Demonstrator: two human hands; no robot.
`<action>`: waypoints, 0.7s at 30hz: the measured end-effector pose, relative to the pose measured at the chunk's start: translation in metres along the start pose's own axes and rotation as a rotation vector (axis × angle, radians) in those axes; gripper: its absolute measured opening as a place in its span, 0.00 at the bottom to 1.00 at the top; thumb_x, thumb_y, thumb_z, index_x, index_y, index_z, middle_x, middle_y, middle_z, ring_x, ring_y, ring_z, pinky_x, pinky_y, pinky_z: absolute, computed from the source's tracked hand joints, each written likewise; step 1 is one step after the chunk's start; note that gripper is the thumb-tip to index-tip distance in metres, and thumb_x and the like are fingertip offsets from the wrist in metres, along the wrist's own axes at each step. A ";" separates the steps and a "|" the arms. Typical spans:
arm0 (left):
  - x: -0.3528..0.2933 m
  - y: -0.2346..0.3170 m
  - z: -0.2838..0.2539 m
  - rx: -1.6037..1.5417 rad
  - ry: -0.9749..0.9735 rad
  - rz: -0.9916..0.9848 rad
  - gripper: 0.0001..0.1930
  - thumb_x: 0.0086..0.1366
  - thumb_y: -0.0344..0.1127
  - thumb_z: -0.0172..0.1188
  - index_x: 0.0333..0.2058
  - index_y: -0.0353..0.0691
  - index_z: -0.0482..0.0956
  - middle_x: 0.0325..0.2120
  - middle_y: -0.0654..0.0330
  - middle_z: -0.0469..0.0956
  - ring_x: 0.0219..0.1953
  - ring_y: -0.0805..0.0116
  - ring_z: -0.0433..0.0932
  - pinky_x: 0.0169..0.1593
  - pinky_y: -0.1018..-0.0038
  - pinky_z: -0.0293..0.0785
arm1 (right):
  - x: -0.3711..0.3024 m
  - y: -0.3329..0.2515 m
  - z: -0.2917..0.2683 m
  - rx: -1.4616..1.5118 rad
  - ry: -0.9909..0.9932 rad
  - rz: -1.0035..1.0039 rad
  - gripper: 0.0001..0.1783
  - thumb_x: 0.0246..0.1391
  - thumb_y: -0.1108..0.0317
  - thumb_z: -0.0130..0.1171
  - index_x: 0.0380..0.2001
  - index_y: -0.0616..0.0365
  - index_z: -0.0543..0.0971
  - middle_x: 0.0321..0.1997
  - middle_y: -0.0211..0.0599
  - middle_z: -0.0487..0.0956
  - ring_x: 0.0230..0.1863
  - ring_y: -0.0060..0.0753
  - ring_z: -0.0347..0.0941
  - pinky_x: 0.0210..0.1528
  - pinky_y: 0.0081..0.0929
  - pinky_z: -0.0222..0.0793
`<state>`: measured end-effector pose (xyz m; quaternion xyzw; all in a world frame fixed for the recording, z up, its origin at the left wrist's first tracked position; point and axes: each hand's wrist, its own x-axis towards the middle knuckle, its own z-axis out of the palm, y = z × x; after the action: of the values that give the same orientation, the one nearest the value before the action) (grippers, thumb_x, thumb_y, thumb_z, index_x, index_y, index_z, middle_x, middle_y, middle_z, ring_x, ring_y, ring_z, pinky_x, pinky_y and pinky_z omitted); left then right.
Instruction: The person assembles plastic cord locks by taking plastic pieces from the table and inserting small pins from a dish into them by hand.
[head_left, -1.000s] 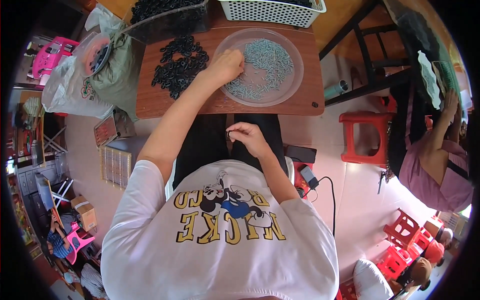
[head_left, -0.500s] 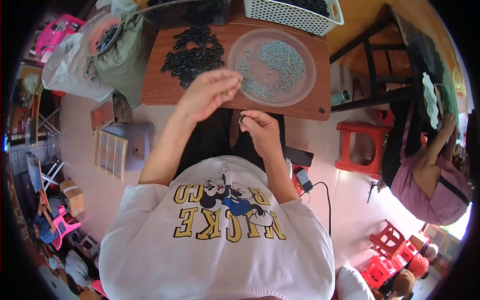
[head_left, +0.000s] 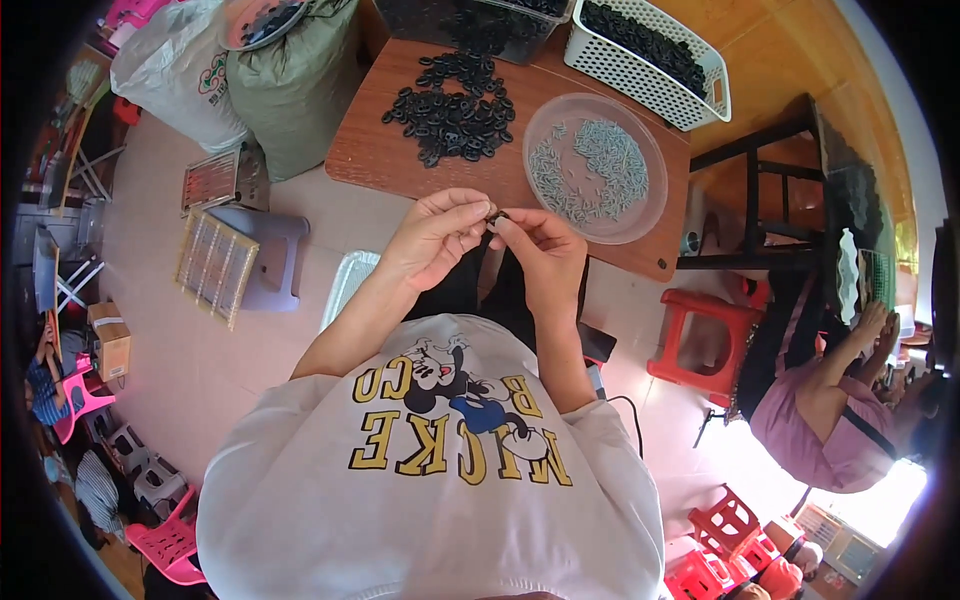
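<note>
Above my lap, just off the table's near edge, both hands meet at the fingertips. A small black piece (head_left: 498, 216) is pinched between the thumb and fingers of my right hand (head_left: 548, 255). My left hand (head_left: 437, 235) presses its thumb and forefinger together right beside that piece; whatever is in this pinch is too small to make out. Past the hands, several black oval pieces with holes (head_left: 455, 120) lie in a loose heap on the brown table (head_left: 365, 130). To their right stands a round clear tray (head_left: 654, 205) of small grey-blue screw-like pins (head_left: 612, 160).
At the table's back are a white perforated basket (head_left: 650, 85) and a clear bin (head_left: 470, 32), both holding black pieces. Full sacks (head_left: 290, 110) stand on the left. A red stool (head_left: 705, 345) is at the right, near a person in pink (head_left: 820, 420).
My left hand has come from beside the tray to my right hand, and their fingertips now meet at the black piece. The whole view has shifted, with the table now further right.
</note>
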<state>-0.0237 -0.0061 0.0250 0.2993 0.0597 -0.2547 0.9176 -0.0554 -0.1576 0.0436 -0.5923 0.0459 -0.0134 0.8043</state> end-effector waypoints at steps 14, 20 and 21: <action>-0.010 -0.002 0.000 0.021 0.028 0.013 0.11 0.57 0.23 0.58 0.41 0.34 0.75 0.31 0.58 0.78 0.27 0.77 0.75 0.31 0.85 0.71 | -0.012 -0.006 0.007 -0.096 0.048 0.004 0.07 0.48 0.78 0.61 0.32 0.68 0.79 0.28 0.36 0.80 0.27 0.20 0.75 0.30 0.13 0.68; -0.017 -0.005 0.004 0.062 0.029 0.034 0.12 0.57 0.23 0.60 0.41 0.33 0.74 0.30 0.59 0.78 0.27 0.77 0.74 0.30 0.84 0.71 | -0.021 -0.008 0.006 -0.112 0.045 -0.019 0.07 0.47 0.77 0.61 0.32 0.68 0.79 0.28 0.34 0.79 0.26 0.18 0.74 0.30 0.12 0.68; -0.019 -0.005 0.005 0.064 0.028 0.035 0.12 0.57 0.23 0.60 0.41 0.33 0.74 0.30 0.59 0.78 0.27 0.77 0.74 0.30 0.84 0.71 | -0.023 -0.007 0.006 -0.143 0.056 -0.039 0.07 0.48 0.76 0.61 0.32 0.68 0.79 0.27 0.34 0.80 0.26 0.17 0.74 0.28 0.11 0.67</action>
<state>-0.0427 -0.0045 0.0313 0.3330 0.0590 -0.2363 0.9109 -0.0776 -0.1519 0.0534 -0.6484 0.0576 -0.0423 0.7579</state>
